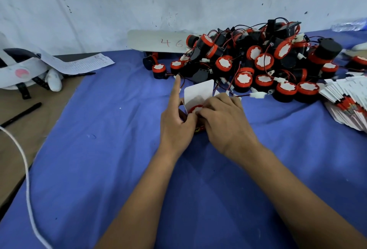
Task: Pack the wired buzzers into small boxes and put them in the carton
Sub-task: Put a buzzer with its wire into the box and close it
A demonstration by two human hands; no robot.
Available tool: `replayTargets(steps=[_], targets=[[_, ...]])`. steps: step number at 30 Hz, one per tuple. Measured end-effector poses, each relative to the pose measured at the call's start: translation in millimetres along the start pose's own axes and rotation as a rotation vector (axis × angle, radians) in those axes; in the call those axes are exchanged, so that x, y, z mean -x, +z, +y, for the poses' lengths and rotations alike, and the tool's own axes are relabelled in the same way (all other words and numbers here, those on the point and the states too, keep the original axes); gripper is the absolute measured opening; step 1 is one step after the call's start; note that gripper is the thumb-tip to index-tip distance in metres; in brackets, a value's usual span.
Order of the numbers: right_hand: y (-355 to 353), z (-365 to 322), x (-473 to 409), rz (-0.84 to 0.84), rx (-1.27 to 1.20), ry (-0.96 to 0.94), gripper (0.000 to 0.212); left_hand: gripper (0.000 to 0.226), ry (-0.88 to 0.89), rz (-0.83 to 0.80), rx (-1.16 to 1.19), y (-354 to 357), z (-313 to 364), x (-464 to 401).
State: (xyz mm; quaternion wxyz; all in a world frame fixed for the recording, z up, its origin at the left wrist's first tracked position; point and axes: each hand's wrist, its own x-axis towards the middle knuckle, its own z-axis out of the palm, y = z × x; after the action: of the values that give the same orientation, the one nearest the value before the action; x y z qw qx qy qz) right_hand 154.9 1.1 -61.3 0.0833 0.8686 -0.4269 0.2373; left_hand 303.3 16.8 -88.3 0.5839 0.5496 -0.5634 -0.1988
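Buzzers (258,64) are heaped at the upper right of the frame on the blue cloth (99,149), and one buzzer (195,108), red rim and white face up, is seated in the mouth of a small box (196,94) at the centre. The box is gripped by the left hand (175,127), thumb and lower fingers curled round its side while the index finger is held straight out. The buzzer is pressed down by the curled fingertips of the right hand (224,117). The wire is probably tucked underneath, though it is hidden by the fingers. For a clean fit, the wire should be coiled beside the body before the white flap (199,89) is folded over. Flat boxes (345,103) are stacked at the right edge.
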Motion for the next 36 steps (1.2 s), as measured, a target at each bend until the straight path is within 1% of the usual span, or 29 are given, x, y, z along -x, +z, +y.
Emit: replayTargets(steps=[2,3,6,7,8,10,11,12,13,14,16,19,21,22,23,25,27,29,31,33,36], targets=[[0,4,-1,-0.025,-0.015,-0.017,0.025,0.085,-0.078,0.025,0.004,3,-1,0],[-1,7,-1,-0.032,-0.048,-0.022,0.026,0.078,-0.113,0.021,-0.021,4,-1,1],[-2,11,1,-0.063,-0.127,-0.054,0.034,0.036,-0.147,0.006,-0.143,7,-1,1],[-2,13,1,-0.039,-0.18,-0.066,0.035,0.025,-0.155,0.021,-0.153,8,-1,0],[-3,14,2,0.02,-0.24,-0.072,0.034,0.021,-0.165,0.034,-0.154,8,-2,-1],[-6,16,3,0.213,-0.26,-0.035,0.026,0.019,-0.182,0.048,-0.155,8,-2,-3],[-7,18,3,0.308,-0.215,0.031,0.025,0.018,-0.182,0.051,-0.154,8,-2,-3],[-9,20,2,0.369,-0.175,0.131,0.027,0.016,-0.178,0.055,-0.155,8,-3,-3],[-11,21,2,0.388,-0.161,0.239,0.031,0.015,-0.173,0.06,-0.16,8,-3,-4],[-12,23,2,0.371,-0.178,0.345,0.034,0.015,-0.171,0.064,-0.17,7,-4,-4],[-10,28,2,0.317,-0.255,0.485,0.036,0.015,-0.177,0.07,-0.194,5,-5,-5],[-7,34,4,0.292,-0.195,0.581,0.033,0.016,-0.188,0.078,-0.215,2,-6,-6],[-8,36,3,0.29,-0.23,0.637,0.027,0.016,-0.191,0.097,-0.227,1,-6,-7],[-9,36,3,0.318,-0.287,0.625,0.024,0.016,-0.192,0.108,-0.229,1,-6,-7],[-10,34,3,0.373,-0.357,0.572,0.02,0.014,-0.193,0.115,-0.229,1,-6,-8],[-15,28,4,0.502,-0.447,0.363,0.013,0.014,-0.192,0.11,-0.234,1,-7,-8],[-15,20,4,0.555,-0.5,0.17,0.009,0.016,-0.191,0.099,-0.237,1,-8,-8],[-12,15,3,0.503,-0.572,0.07,0.002,0.018,-0.185,0.1,-0.238,0,-8,-8],[-9,12,2,0.43,-0.61,0.031,0.01,0.017,-0.178,0.101,-0.231,1,-8,-8],[-8,12,2,0.373,-0.609,0.023,0.017,0.017,-0.173,0.101,-0.224,0,-8,-9],[-9,14,2,0.351,-0.507,0.075,0.016,0.015,-0.166,0.086,-0.224,0,-9,-9]])
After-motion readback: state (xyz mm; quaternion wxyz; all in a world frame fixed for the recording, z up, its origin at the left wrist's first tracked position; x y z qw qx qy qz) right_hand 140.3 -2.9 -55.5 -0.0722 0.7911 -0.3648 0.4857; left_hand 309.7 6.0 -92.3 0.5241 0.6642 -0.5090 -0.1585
